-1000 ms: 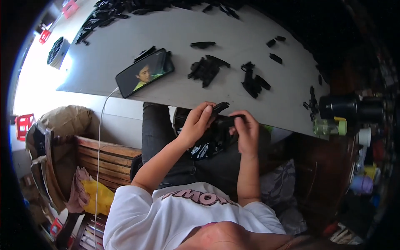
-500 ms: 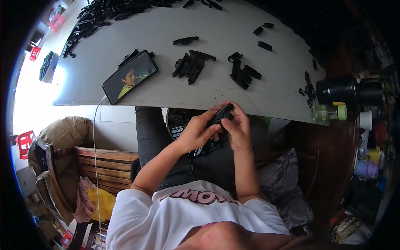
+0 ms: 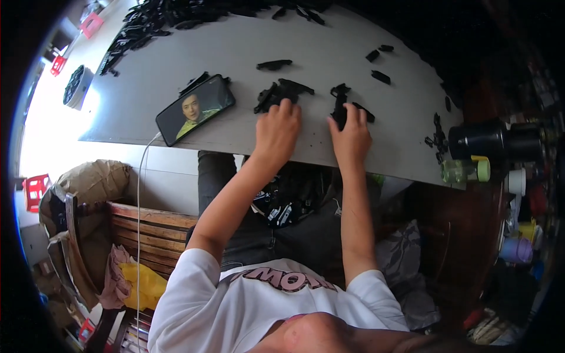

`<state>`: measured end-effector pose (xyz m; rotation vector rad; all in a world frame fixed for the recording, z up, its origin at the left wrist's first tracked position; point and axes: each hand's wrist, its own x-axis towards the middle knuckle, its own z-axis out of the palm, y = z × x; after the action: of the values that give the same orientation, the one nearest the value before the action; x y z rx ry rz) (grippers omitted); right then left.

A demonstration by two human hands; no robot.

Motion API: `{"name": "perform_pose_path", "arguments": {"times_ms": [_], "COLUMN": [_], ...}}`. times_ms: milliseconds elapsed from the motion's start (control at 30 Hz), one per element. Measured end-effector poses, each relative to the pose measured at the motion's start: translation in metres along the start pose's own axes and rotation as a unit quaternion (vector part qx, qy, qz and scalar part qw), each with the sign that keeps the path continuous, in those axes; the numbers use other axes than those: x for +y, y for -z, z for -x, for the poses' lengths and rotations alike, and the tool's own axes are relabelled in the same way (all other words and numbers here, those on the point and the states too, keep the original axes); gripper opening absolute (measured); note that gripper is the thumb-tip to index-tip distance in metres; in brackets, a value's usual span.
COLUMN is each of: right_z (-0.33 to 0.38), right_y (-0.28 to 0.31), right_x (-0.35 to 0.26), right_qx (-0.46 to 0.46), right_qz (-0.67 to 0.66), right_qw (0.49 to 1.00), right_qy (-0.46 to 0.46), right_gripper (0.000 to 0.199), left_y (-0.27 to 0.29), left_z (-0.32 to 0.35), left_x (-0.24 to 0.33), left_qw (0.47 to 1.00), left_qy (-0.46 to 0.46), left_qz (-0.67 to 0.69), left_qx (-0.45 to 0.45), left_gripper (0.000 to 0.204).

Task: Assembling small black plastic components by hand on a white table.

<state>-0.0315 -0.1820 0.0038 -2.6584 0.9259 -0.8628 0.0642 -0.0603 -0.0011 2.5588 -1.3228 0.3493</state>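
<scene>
Both arms reach forward over the near part of the table. My left hand (image 3: 278, 133) is curled over a cluster of black plastic parts (image 3: 274, 94), its fingers bent and closed on one at the near side; the fingertips are partly hidden. To its right, my right hand (image 3: 352, 140) has its thumb and fingers around a black plastic part (image 3: 339, 106) from a second small group. Another black part (image 3: 362, 112) lies just right of those fingers. A single long black piece (image 3: 274, 65) rests beyond the left cluster.
A phone (image 3: 196, 110) playing a video leans at the left, its white cable (image 3: 139, 217) hanging down. A large heap of black parts (image 3: 153, 23) covers the far left. At right stand a black cylindrical container (image 3: 478, 140) and a green bottle (image 3: 459, 171). More parts (image 3: 288, 203) sit at my lap.
Both hands have moved from above my lap forward onto the table and apart, each to a group of parts. The black piece they held together is no longer in them.
</scene>
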Motion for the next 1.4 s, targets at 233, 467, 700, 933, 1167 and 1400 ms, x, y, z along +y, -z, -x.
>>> {"name": "perform_pose_path", "arguments": {"times_ms": [233,467,700,933,1167,1400], "right_z": [0.002,0.025,0.056,0.058,0.058,0.071], "right_y": [-0.009,0.016,0.043,0.053,0.061,0.042], "right_x": [0.014,0.027,0.020,-0.003,-0.024,-0.003], "right_qx": [0.064,0.141,-0.048,-0.148,-0.082,-0.133], "right_qz": [-0.028,-0.198,-0.602,-0.502,-0.469,-0.543], "right_qw": [0.998,0.969,0.759,0.835,0.873,0.813], "right_qy": [-0.010,-0.038,-0.242,-0.169,-0.109,-0.161], "right_gripper": [0.021,0.016,0.018,0.018,0.033,0.022], "left_y": [-0.009,0.003,0.016,0.024,0.022,0.027], "left_z": [0.001,0.005,0.031,0.053,0.056,0.056], "left_x": [-0.001,-0.003,-0.001,0.022,0.016,0.014], "left_qw": [0.995,0.998,0.837,0.786,0.639,0.676], "left_qy": [0.019,-0.037,0.048,0.012,0.012,0.024], "left_qz": [0.020,0.041,0.533,0.601,0.737,0.682], "left_qx": [0.092,0.033,-0.116,-0.143,-0.221,-0.278], "left_gripper": [0.025,0.028,0.038,0.036,0.037,0.030]}}
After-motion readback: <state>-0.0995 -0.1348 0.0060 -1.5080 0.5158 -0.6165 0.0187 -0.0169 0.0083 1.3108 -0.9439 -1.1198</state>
